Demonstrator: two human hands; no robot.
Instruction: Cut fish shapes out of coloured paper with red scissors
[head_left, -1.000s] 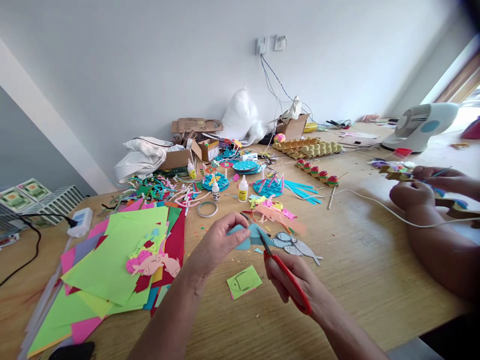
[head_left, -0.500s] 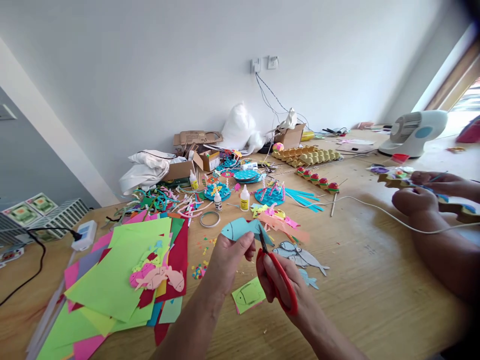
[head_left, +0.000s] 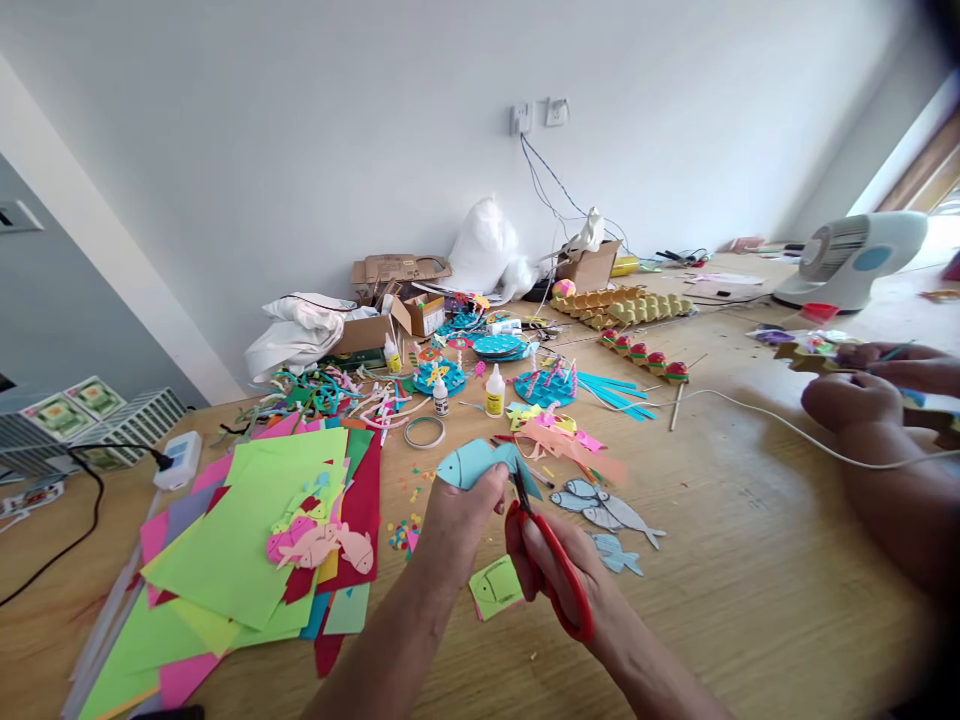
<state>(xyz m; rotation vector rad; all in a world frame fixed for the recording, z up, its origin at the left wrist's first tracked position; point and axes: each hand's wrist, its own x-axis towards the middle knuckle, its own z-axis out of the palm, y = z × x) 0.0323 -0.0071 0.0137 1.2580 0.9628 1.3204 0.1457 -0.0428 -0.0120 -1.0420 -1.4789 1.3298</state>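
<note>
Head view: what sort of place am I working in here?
Probably a craft workspace: it shows a spread of coloured paper sheets, a blue paper fish in hand, and red-handled scissors.

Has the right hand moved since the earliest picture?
Yes, leftward: judged against the yellow-green card lying on the table, which was uncovered then, the right hand now overlaps its right edge in view.
</note>
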